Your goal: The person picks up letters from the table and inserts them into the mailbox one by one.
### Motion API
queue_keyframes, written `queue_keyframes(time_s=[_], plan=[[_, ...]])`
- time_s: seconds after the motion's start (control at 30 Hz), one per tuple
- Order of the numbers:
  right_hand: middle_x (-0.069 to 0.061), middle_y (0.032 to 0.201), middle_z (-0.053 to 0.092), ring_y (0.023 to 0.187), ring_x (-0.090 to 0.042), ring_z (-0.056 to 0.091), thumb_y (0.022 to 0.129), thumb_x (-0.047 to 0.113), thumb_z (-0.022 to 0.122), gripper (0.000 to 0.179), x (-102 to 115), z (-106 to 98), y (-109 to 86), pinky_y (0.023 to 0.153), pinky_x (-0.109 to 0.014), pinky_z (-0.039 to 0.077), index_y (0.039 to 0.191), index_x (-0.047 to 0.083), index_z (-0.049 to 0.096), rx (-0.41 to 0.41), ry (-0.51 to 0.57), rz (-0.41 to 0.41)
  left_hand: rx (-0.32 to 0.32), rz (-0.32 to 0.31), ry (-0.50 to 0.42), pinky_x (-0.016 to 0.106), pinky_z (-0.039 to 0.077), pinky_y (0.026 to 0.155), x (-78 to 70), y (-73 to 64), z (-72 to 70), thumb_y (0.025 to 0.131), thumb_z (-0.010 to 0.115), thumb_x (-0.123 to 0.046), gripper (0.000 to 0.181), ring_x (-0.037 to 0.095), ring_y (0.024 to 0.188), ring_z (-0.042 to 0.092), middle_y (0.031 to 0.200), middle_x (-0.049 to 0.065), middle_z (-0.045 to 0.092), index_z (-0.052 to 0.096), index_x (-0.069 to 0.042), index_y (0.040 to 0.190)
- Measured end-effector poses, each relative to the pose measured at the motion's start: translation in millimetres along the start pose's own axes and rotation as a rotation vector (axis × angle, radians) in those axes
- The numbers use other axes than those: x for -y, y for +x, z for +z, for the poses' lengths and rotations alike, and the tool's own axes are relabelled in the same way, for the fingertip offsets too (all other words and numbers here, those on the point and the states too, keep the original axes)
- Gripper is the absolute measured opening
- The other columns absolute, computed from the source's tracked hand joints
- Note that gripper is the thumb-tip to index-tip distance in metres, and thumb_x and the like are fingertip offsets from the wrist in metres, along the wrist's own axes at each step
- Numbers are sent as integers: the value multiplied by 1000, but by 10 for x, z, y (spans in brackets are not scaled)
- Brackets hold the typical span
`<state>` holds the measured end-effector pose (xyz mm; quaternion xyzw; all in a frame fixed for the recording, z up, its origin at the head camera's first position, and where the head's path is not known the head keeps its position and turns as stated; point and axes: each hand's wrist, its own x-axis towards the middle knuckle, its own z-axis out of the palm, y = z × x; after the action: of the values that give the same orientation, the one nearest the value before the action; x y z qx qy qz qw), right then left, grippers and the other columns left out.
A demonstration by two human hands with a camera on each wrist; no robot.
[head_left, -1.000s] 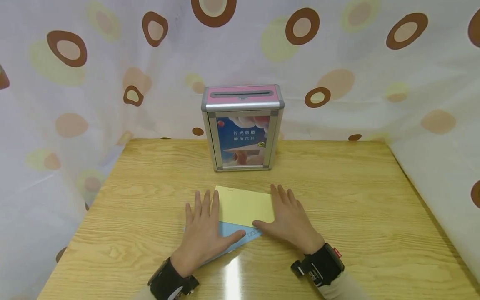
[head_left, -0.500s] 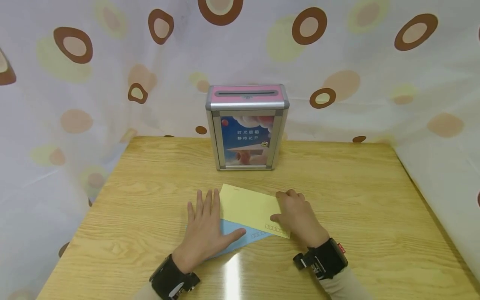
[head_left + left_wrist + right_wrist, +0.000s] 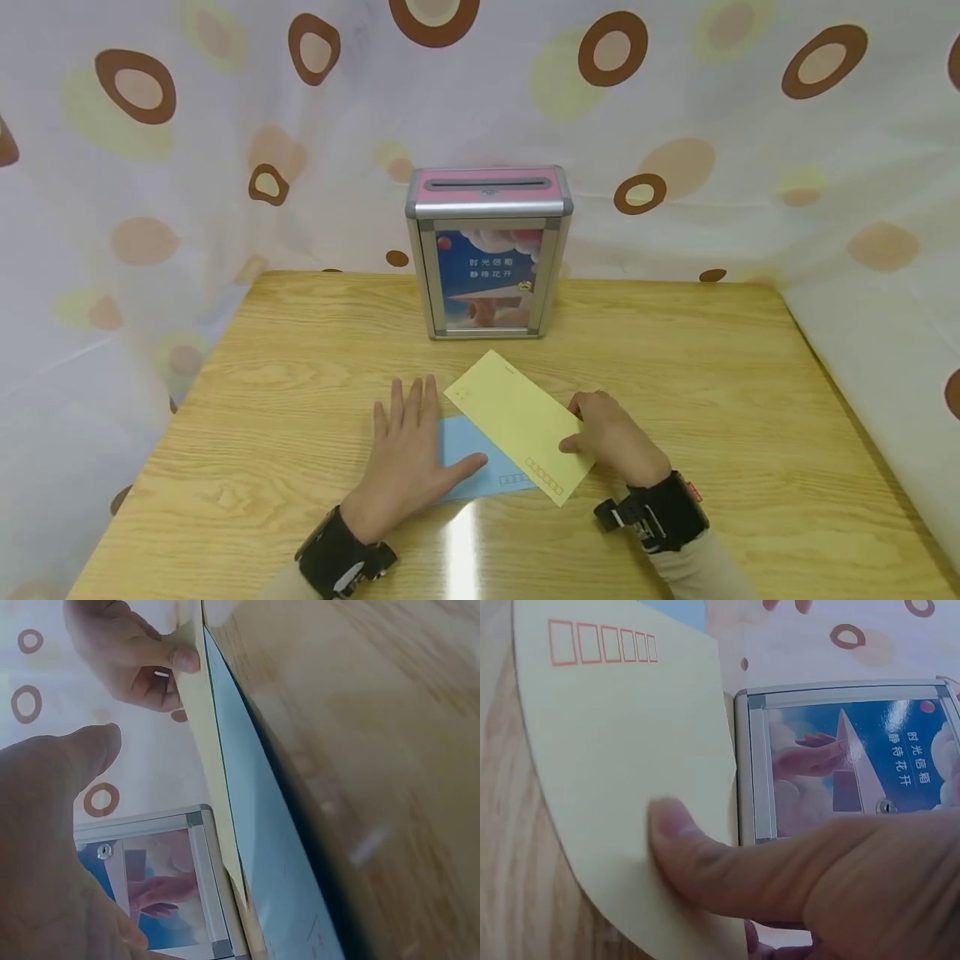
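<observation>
My right hand (image 3: 618, 437) pinches the right end of a yellow envelope (image 3: 517, 421), thumb on top and fingers beneath. In the right wrist view the yellow envelope (image 3: 622, 750) bends near the thumb, and a row of red postcode boxes shows on it. Partly under it lies a blue envelope (image 3: 480, 454) on the table. My left hand (image 3: 408, 458) rests with straight, spread fingers over the left part of the blue envelope, hiding that end. The left wrist view shows the blue envelope (image 3: 262, 810) edge-on beside the yellow one, with a dark shadow along its edge.
A silver-framed mailbox (image 3: 491, 258) stands upright behind the envelopes. Its pink top has a slot (image 3: 487, 184), and a small lock (image 3: 524, 286) sits on the picture door. The wooden table (image 3: 712, 375) meets a patterned cloth (image 3: 675, 100) at the back and sides.
The right hand has gone from lying spread to pinching the yellow envelope, which has swung clockwise and shifted right. More of the blue envelope shows. The left hand has stayed nearly still.
</observation>
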<state>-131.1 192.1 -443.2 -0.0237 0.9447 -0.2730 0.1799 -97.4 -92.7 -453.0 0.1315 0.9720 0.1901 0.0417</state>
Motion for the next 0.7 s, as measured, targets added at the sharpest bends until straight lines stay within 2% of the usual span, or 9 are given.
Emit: queue_keyframes(time_s=[0.1,0.2,0.3,0.37,0.5,0.6,0.7], plan=[[-8,88,60,77,-22,51,88,9,80,17,-20,7,-16,64,-30,44,96,1,67,-6,19,-5,-1,-2,-26,71,8,123,-3,7,-8,85,60,-80,123,48,158,3,170,25,17,5,-4,165],[-5,80,58,71,-19,49,92,8,76,8,-52,10,-65,62,-28,41,92,5,68,-25,56,-52,-52,22,-51,67,28,120,-3,25,-26,87,69,-68,113,50,152,28,161,29,36,16,-3,164],[-3,80,60,72,-18,50,92,7,75,4,-76,-3,-107,64,-28,42,92,6,71,-38,93,-123,-141,58,-74,58,52,104,-1,49,-47,89,76,-53,97,44,133,56,144,27,58,33,-2,159],[-2,81,62,73,-17,51,93,8,75,3,-77,-23,-129,65,-28,44,93,7,72,-41,113,-160,-191,79,-80,53,59,92,2,61,-59,91,77,-47,86,38,123,65,136,24,65,42,-2,155],[-2,84,68,73,-15,54,95,8,72,2,-60,-68,-175,64,-25,45,96,8,74,-47,150,-209,-259,112,-131,48,62,86,17,82,-80,93,78,-35,69,34,122,67,139,18,64,52,-3,148],[-2,86,70,74,-14,54,96,6,70,6,-57,-84,-220,64,-24,44,96,8,75,-51,181,-233,-294,124,-180,46,61,88,40,106,-84,93,78,-26,63,34,123,65,141,19,61,54,-1,146],[-1,87,72,76,-14,56,96,6,69,7,-66,-79,-270,66,-23,45,96,8,76,-44,214,-245,-334,110,-287,45,61,88,61,139,-93,92,79,-19,56,33,117,68,133,18,66,58,-2,141]])
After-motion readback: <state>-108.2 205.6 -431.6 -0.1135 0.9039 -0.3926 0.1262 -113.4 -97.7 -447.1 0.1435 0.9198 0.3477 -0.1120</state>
